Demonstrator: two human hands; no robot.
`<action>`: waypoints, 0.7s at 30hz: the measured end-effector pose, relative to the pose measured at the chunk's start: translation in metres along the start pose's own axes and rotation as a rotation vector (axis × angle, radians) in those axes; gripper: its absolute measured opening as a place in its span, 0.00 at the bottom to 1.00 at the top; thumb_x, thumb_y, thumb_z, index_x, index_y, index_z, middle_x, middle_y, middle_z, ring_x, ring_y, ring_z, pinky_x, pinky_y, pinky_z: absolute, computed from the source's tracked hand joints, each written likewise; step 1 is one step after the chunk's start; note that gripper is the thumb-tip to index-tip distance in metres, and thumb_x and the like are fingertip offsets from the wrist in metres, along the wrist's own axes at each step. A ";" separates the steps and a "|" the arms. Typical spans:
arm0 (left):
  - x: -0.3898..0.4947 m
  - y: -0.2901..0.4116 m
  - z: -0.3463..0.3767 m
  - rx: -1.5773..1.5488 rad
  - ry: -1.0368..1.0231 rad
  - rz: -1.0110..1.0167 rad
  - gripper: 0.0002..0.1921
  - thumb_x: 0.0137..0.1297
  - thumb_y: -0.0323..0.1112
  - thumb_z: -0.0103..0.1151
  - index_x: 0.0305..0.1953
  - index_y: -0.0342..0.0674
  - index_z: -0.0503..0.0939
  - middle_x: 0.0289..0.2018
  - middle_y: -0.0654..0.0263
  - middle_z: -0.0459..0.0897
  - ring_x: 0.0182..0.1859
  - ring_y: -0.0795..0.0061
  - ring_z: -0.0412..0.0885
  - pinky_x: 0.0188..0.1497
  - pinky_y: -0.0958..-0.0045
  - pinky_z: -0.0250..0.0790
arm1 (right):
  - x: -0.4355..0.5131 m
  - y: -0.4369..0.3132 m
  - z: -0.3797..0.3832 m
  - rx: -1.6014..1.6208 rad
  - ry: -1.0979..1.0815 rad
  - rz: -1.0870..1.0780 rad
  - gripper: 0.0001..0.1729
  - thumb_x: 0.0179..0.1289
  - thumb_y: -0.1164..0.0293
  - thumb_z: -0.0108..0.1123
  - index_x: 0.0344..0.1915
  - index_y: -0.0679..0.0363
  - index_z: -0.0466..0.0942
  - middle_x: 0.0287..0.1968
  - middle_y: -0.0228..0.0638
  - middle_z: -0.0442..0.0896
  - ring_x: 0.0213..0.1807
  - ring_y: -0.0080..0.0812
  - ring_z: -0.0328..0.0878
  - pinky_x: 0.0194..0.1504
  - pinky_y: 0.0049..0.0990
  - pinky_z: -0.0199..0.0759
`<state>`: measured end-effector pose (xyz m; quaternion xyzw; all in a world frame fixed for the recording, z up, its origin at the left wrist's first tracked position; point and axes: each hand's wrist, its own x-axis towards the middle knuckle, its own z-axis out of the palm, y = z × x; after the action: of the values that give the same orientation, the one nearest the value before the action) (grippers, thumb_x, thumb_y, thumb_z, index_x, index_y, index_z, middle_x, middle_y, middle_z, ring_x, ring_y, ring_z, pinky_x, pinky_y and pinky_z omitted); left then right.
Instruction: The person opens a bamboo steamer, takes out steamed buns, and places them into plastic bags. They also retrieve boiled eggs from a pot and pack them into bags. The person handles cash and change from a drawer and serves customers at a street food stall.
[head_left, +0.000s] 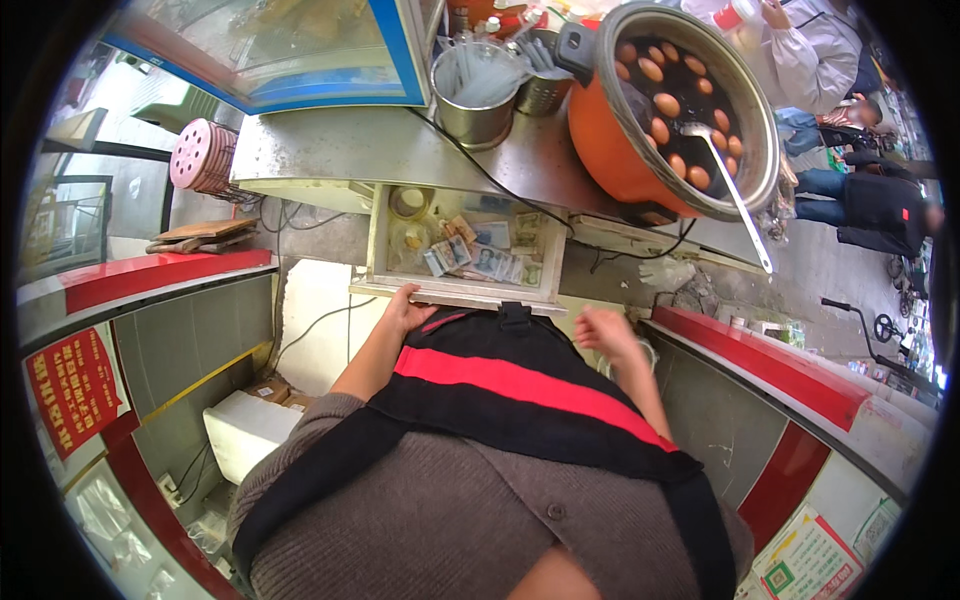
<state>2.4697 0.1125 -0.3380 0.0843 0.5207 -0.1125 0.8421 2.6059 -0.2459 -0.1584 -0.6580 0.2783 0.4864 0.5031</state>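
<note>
An open wooden drawer (463, 289) juts out below the steel counter (337, 150), right in front of my apron (510, 382). Inside lie loose banknotes (487, 259), a roll of tape (411, 202) and a clear plastic container (410, 238). My left hand (411, 309) touches the left part of the drawer's front edge; whether its fingers grip the edge is not clear. My right hand (606, 334) hangs to the right of the drawer, its fingers curled, with nothing visible in it.
On the counter stand a large orange pot (611, 142) of eggs in dark liquid, with a slotted ladle (731, 180), and a steel canister (474, 120) of plastic-wrapped items. A black cable (487, 174) crosses the counter. Red-topped partitions flank me; people (874, 206) stand beyond at right.
</note>
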 end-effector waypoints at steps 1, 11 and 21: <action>-0.004 0.003 0.003 0.070 0.041 0.008 0.20 0.60 0.33 0.45 0.52 0.29 0.61 0.54 0.47 0.64 0.56 0.53 0.65 0.58 0.52 0.62 | 0.024 0.016 0.020 -0.007 -0.019 -0.030 0.17 0.63 0.60 0.51 0.29 0.63 0.75 0.22 0.32 0.76 0.21 0.23 0.73 0.25 0.21 0.69; -0.023 0.005 0.010 0.174 0.028 -0.112 0.19 0.64 0.36 0.37 0.52 0.29 0.62 0.46 0.47 0.73 0.46 0.54 0.76 0.49 0.62 0.72 | 0.240 -0.015 0.200 -1.043 0.334 -0.508 0.37 0.43 0.54 0.66 0.53 0.59 0.67 0.56 0.47 0.66 0.55 0.48 0.66 0.49 0.38 0.67; -0.025 0.005 0.010 0.152 -0.001 -0.091 0.20 0.62 0.38 0.42 0.51 0.31 0.61 0.46 0.46 0.72 0.45 0.55 0.76 0.47 0.64 0.73 | 0.305 -0.061 0.165 -1.009 0.425 -0.667 0.23 0.54 0.59 0.56 0.43 0.66 0.72 0.42 0.50 0.76 0.44 0.50 0.73 0.44 0.39 0.68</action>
<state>2.4693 0.1176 -0.3112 0.1241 0.5134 -0.1900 0.8276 2.7116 -0.0334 -0.4189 -0.9470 -0.1108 0.2341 0.1898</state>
